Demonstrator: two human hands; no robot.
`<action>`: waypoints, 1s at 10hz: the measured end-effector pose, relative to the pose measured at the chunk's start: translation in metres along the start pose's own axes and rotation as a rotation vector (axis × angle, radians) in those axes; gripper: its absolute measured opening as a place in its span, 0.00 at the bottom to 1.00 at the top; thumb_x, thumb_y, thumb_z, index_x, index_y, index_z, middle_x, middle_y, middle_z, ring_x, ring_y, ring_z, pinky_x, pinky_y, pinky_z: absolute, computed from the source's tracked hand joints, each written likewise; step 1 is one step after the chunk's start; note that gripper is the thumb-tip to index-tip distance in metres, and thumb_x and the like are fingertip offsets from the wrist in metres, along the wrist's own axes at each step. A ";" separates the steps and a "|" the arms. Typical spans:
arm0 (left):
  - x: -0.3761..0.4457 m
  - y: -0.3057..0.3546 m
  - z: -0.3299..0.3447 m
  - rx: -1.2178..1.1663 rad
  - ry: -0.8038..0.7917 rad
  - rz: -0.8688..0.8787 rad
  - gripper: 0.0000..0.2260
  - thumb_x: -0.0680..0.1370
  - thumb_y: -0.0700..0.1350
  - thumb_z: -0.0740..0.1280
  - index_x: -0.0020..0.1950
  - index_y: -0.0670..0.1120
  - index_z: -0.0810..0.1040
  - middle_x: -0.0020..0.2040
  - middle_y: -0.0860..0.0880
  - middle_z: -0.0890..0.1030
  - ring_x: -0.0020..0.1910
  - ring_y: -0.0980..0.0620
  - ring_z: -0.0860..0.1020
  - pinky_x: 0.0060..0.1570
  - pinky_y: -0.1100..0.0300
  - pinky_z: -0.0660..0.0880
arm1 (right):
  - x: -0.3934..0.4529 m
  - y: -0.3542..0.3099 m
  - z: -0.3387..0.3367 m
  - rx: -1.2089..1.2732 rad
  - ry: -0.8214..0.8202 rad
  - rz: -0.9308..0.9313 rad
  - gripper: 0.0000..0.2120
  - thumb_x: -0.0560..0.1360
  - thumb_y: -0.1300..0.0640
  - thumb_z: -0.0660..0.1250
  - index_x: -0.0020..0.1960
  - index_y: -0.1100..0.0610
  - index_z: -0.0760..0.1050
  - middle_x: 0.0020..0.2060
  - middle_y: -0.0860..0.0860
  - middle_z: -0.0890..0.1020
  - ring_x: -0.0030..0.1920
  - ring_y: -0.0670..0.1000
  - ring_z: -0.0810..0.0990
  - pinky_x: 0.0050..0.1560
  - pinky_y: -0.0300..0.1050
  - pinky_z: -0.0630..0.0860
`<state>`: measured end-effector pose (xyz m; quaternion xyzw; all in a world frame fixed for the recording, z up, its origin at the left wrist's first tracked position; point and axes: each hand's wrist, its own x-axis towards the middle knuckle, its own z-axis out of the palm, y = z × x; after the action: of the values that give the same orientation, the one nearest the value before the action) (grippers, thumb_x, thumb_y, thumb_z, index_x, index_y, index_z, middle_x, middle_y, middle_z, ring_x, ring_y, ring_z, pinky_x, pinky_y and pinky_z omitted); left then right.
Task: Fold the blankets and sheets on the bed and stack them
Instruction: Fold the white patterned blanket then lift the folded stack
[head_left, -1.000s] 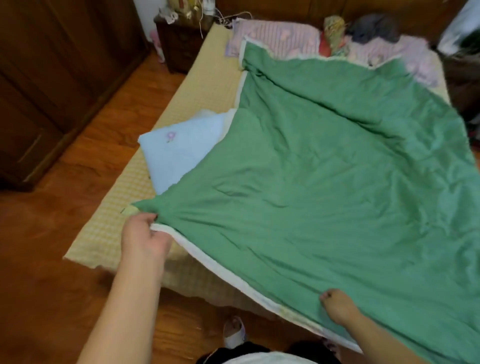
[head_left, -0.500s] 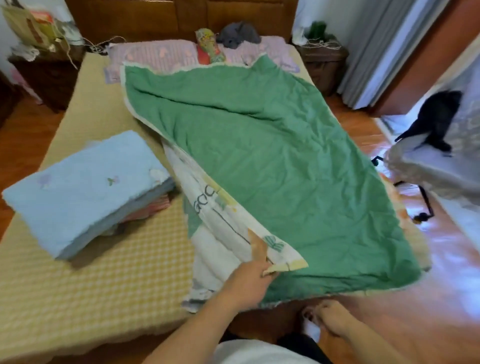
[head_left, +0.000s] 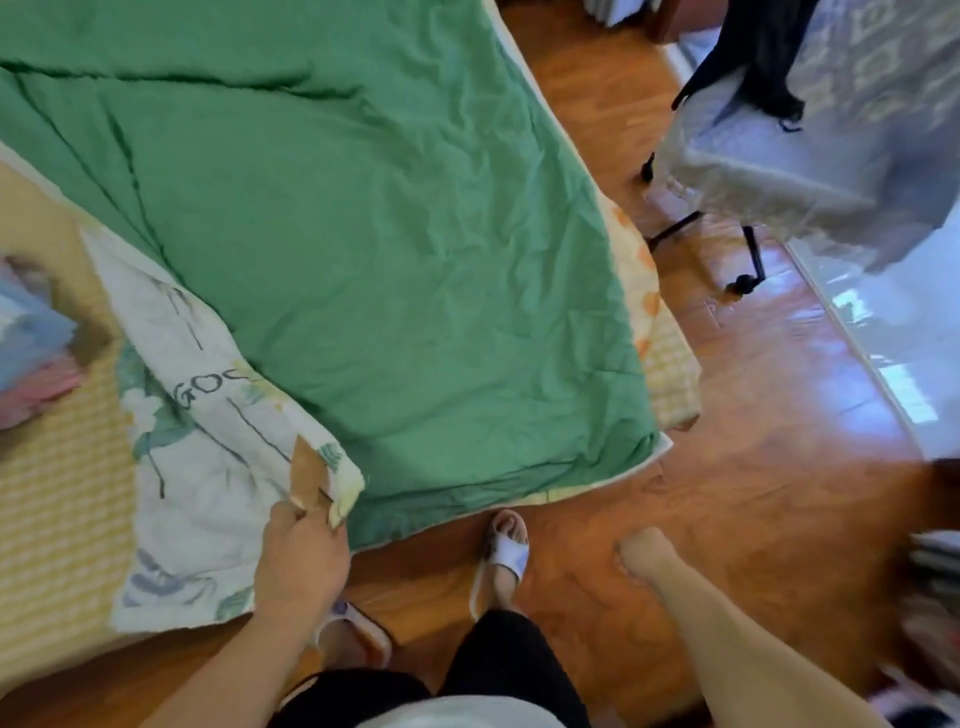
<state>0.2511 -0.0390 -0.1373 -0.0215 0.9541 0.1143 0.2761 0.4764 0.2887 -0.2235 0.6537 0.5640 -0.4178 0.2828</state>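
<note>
My left hand (head_left: 304, 558) is stretched forward and low, back of the hand up, fingers curled in a pinch around a corner of the quilt (head_left: 332, 483) that sticks up past my knuckles. The left forearm runs bare from the lower edge up to it. My right hand (head_left: 641, 558) hangs out to the side over the floor, holding nothing, fingers loosely curled and blurred, its bare forearm slanting down to the bottom right corner.

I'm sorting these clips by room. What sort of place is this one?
Most likely a home bedroom. A green quilt lies spread over a bed, folded bedding sits stacked at its left edge, and the floor is polished wood.
</note>
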 end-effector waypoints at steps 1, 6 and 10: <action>0.012 0.012 0.020 0.107 -0.003 -0.013 0.14 0.80 0.45 0.58 0.52 0.42 0.82 0.51 0.41 0.77 0.52 0.37 0.71 0.47 0.47 0.70 | 0.027 -0.047 -0.025 0.497 -0.066 0.093 0.12 0.81 0.61 0.61 0.64 0.60 0.75 0.48 0.56 0.80 0.47 0.55 0.80 0.44 0.43 0.80; -0.012 0.040 -0.027 -0.184 0.130 -0.091 0.26 0.85 0.53 0.53 0.66 0.31 0.73 0.63 0.38 0.69 0.59 0.38 0.72 0.69 0.45 0.66 | 0.031 -0.089 -0.085 1.183 0.338 0.189 0.19 0.84 0.59 0.58 0.71 0.67 0.67 0.66 0.57 0.76 0.56 0.53 0.75 0.51 0.43 0.70; -0.017 -0.053 -0.136 -0.781 0.287 -0.176 0.11 0.84 0.50 0.63 0.46 0.48 0.78 0.43 0.51 0.81 0.50 0.40 0.80 0.56 0.45 0.77 | -0.183 -0.162 0.047 -0.232 0.582 -1.312 0.16 0.84 0.53 0.55 0.55 0.60 0.79 0.63 0.58 0.79 0.57 0.58 0.80 0.56 0.51 0.77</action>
<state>0.2004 -0.1224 -0.0280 -0.2217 0.8624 0.4390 0.1203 0.3057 0.1901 -0.0721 0.2313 0.9331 -0.2480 -0.1201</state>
